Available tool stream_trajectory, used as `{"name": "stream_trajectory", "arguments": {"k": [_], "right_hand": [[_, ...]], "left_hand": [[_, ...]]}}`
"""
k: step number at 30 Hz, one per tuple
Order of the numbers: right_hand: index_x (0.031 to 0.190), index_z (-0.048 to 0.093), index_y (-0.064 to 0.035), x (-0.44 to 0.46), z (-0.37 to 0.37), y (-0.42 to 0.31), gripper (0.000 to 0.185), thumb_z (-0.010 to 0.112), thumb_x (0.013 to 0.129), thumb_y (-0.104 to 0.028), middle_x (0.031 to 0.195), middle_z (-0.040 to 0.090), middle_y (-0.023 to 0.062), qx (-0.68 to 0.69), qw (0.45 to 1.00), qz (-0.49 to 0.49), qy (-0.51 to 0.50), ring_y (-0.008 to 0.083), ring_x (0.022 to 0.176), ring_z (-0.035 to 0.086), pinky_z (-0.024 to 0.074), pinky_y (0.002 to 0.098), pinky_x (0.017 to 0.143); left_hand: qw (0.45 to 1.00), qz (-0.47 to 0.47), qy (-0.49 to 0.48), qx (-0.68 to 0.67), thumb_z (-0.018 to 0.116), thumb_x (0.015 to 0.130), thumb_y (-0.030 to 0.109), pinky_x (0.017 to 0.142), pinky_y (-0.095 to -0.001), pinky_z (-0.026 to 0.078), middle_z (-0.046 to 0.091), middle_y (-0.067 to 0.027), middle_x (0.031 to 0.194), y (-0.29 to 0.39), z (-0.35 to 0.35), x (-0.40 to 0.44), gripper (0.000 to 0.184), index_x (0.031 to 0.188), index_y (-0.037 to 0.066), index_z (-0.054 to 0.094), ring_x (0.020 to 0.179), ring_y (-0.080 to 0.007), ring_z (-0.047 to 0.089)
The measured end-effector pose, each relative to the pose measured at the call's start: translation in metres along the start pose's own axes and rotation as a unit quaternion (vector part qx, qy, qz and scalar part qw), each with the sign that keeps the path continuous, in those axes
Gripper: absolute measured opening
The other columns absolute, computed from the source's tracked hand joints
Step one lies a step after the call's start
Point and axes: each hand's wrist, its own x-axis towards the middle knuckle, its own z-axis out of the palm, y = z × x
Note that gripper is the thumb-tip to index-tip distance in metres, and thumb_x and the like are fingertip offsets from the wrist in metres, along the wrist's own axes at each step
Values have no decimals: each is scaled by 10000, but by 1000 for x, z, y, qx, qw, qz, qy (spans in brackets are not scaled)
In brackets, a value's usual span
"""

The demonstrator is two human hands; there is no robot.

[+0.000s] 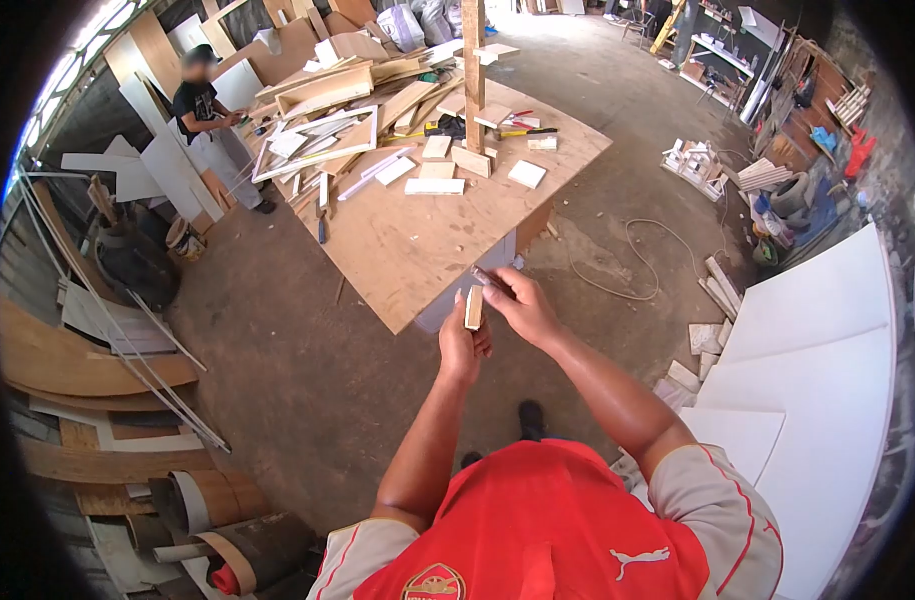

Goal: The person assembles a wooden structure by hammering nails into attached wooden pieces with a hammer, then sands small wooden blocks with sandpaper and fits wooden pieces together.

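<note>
My left hand (459, 350) grips a small wooden block (473, 308) with a pale edge, held upright near the table's front corner. Close by on the right, my right hand (525, 308) is closed around a small dark brown piece (480, 275) that sticks out past the fingertips toward the block. Its kind is too small to make out, and whether it touches the block I cannot tell. Beyond both hands lies the plywood tabletop (402, 270), with several short wood offcuts on it, among them a white-faced piece (434, 187).
A wooden post (474, 80) rises from the table. Frames and scrap boards (322, 140) pile up at its far left, where another person (205, 125) stands. A cable (649, 295) loops on the floor. White panels (817, 330) lean at right; rolled sheets (217, 500) lie lower left.
</note>
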Motion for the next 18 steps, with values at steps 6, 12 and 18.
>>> {"name": "stream_trajectory", "arguments": {"k": [6, 12, 18], "right_hand": [[987, 646, 24, 3, -1, 0, 324, 689, 975, -297, 796, 667, 109, -74, 992, 100, -37, 108, 764, 580, 467, 366, 656], [1072, 667, -36, 3, 11, -16, 206, 617, 1019, -229, 931, 709, 158, -74, 995, 66, 1, 238, 827, 693, 525, 387, 715], [1334, 675, -173, -13, 17, -15, 338, 606, 1003, -184, 1207, 734, 93, -143, 982, -116, -35, 288, 1072, 728, 588, 382, 852]], "left_hand": [[992, 62, 76, 77, 310, 1076, 636, 500, -313, 402, 477, -2, 650, -9, 11, 1, 613, 929, 111, 591, 499, -139, 434], [983, 110, 110, 95, 334, 1089, 560, 495, -312, 421, 533, -36, 695, -2, 15, -3, 565, 1070, 59, 596, 519, -136, 471], [983, 102, 151, 13, 372, 1072, 417, 471, -300, 360, 544, -15, 700, -6, 8, 3, 374, 1062, 111, 585, 525, -124, 475]]}}
